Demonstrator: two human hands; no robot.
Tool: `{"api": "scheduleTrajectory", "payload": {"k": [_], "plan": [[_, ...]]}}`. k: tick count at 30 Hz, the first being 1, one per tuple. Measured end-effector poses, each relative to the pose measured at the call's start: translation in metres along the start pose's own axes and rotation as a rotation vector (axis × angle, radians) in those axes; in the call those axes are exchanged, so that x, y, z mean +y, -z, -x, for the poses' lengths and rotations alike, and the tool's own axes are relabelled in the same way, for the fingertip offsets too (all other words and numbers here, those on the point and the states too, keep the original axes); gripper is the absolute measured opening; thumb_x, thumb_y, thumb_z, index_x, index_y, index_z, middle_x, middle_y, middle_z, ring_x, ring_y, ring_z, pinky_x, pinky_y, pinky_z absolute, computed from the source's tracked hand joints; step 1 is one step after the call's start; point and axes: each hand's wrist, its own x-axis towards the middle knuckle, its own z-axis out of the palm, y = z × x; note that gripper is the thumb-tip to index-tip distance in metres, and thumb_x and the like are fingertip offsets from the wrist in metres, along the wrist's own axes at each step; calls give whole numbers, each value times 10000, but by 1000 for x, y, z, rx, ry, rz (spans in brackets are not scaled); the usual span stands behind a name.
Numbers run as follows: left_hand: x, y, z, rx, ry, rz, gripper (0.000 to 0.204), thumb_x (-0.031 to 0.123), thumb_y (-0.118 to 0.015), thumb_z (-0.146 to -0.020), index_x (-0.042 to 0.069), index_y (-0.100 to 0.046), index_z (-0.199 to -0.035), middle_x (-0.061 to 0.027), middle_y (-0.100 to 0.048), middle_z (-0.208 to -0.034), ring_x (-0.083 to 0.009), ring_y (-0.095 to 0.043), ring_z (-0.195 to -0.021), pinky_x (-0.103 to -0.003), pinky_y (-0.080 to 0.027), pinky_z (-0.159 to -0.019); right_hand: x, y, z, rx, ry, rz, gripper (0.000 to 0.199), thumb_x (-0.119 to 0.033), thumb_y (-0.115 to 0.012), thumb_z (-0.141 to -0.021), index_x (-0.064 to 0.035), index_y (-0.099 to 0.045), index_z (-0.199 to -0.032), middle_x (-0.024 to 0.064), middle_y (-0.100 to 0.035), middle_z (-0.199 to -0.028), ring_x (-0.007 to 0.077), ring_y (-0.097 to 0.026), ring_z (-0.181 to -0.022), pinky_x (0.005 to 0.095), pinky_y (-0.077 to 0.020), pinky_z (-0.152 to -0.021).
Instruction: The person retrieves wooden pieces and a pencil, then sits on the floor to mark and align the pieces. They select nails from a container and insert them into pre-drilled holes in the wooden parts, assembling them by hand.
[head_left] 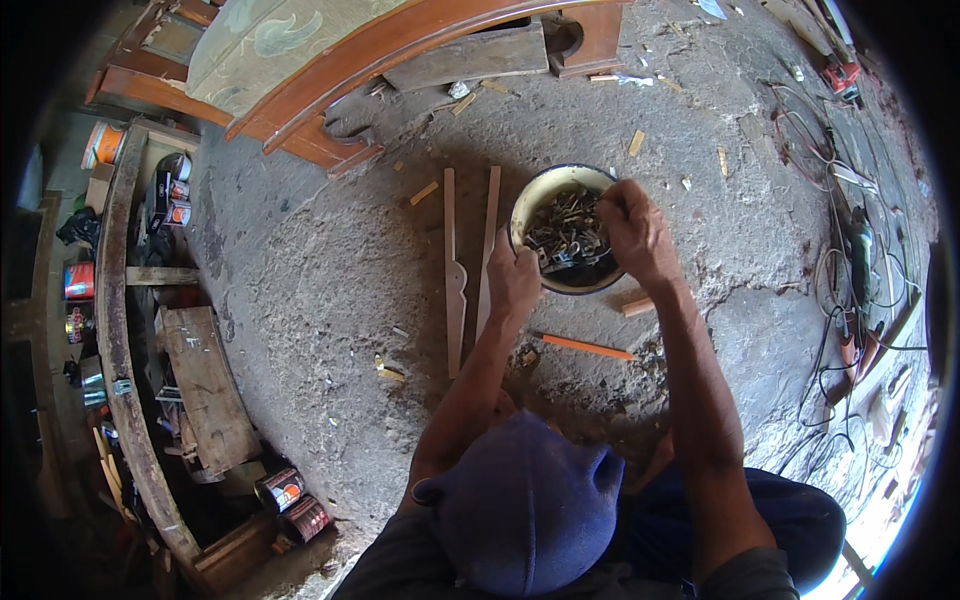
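An orange stick (pixel 588 346) lies on the floor (pixel 320 260). Beyond it, the left hand (pixel 515 275) grasps the rim of the bowl (pixel 528 199) (containing small metal pieces (pixel 567 222)), located between both hands. The right hand (pixel 637 232) is curled at the opposite rim; its grasp cannot be determined. Furthest: a wooden furniture frame (pixel 325 85).

Round cream bowl (pixel 545 183), dark-rimmed, opening upward, jumbled metal pieces (pixel 567 230) inside.

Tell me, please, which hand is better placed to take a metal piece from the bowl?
Probably the right hand: it is over the right edge of the bowl, close to the metal pieces inside. The left hand appears to hold the bowl's left edge, so it seems suited to steadying.
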Motion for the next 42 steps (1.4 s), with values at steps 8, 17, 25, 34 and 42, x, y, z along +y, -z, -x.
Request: {"api": "scheduleTrajectory", "payload": {"k": [8, 17, 25, 34, 42], "plan": [[-11, 31, 21, 168, -342, -257, 377, 198, -530, -1052, 1, -565, -1371, -198, -666, -1087, -339, -671, -1002, -440, -547, -888, -8, -3, 19, -141, -216, -857, 76, -173, -625, -1032, -99, -611, -1021, -15, -657, -852, 70, -596, -700, 240, -483, -635], [-56, 114, 52, 306, -77, -1006, 573, 279, -745, -883, 16, -565, -1358, -234, -584, -1289, -417, -563, -1214, -505, -467, -1015, -16, -80, 75, -374, 231, -186, 203, -72, -557, -972, -18, -657, -1141, 153, -693, -911, 320, -686, -835, 413, -570, -755], [-66, 108, 37, 228, 38, -789, 533, 259, -765, -821, 10, -575, -1253, -231, -608, -1235, -408, -616, -1126, -506, -484, -980, 21, -159, 109, -260, -196, 23, 472, -222, -652, -893, 21, -625, -1297, 256, -664, -1134, 431, -635, -1089, 504, -510, -971], [-54, 106, 44, 158, -11, -205, 359, 116, -742, -889, 2, -565, -1179, -117, -662, -1077, -176, -648, -987, -331, -534, -862, 7, -174, 104, -189, -423, -424, 568, -201, -752, -870, 52, -597, -1354, 174, -705, -1183, 253, -700, -1036, 369, -537, -942], [19, 110, 33, 159, -232, 344, 331, 103, -696, -986, 3, -532, -1255, -82, -607, -1162, -153, -600, -1016, -303, -534, -863, -49, -161, 64, -308, -75, -869, 470, -128, -601, -989, 1, -554, -1438, 96, -664, -1206, 175, -651, -1091, 324, -537, -931]]}}
